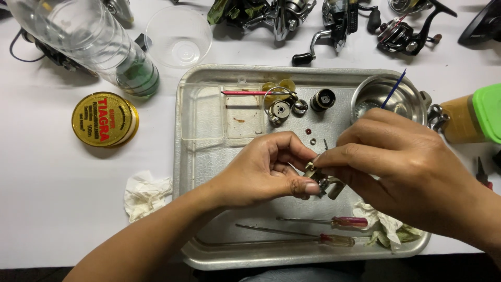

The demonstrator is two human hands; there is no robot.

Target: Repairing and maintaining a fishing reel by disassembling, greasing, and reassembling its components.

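While we pinch the small metal part (324, 183) between both hands over the tray (209, 156), it lies level, its long axis running left to right. Our left hand (266, 169) closes on its left end, our right hand (396, 162) on its right. It looks dull, greyish, angular; two red-handled screwdrivers (323, 230) lie nearer.

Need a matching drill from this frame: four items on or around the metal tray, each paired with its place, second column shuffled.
1. round gold tin
2. two red-handled screwdrivers
3. small steel bowl
4. small metal reel part

a. tray's far right corner
b. pinched between left hand and right hand
c. on the white table, left of the metal tray
d. along the tray's near edge

Pairs: 1-c, 2-d, 3-a, 4-b
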